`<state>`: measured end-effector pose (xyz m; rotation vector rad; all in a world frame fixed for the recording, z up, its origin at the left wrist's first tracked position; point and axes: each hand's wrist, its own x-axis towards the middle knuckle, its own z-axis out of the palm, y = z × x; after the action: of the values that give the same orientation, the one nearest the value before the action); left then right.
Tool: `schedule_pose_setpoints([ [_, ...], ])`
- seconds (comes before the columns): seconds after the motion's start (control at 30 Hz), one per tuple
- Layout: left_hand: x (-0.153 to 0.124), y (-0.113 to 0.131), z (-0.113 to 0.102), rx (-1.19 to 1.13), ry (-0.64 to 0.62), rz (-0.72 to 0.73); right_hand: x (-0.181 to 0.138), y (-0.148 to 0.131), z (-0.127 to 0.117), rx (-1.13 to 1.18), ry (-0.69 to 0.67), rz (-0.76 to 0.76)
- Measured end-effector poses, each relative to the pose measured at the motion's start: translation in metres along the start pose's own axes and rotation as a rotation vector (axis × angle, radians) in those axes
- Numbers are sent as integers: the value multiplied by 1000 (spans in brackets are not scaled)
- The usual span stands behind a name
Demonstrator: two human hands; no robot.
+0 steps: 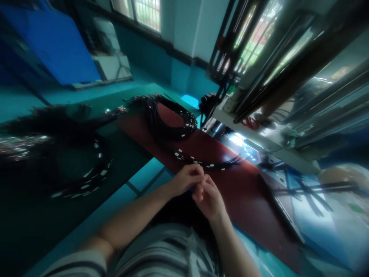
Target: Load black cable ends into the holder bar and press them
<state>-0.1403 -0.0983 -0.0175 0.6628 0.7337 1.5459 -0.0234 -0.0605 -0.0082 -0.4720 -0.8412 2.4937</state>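
Note:
My left hand [186, 179] and my right hand [212, 199] meet in front of my body, their fingertips pinched together. Whatever lies between the fingers is too small or hidden to make out. Just beyond them, a thin bunch of black cables [198, 163] with white tags curves across the dark red board [242, 196]. Farther back on that board lies a coil of black cables [154, 121], also tagged in white. The picture is blurred.
On the dark green table [121, 154] to my left lie more coiled black cables [99, 173] with white tags and shiny ends. A machine [276, 144] with a bright lamp [238, 139] stands at right. A blue panel [57, 46] is at the back left.

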Motion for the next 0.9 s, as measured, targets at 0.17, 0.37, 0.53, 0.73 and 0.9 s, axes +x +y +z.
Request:
schedule_pose_setpoints([
  [0.17,-1,1,-12,32,3,4,2,1,7,52,23,68],
  [0.37,1,-1,-26,112,22,81,3,9,13,83,63,123],
  [0.53,-2,1,-29,123,9,97,1,14,15,90,47,111],
  [0.73,-9,9,-29,171,-40,104,1,16,11,18,-15,136],
  [0.9,-15,19,-27,188,-24,96,2,19,15,-114,-65,106],
])
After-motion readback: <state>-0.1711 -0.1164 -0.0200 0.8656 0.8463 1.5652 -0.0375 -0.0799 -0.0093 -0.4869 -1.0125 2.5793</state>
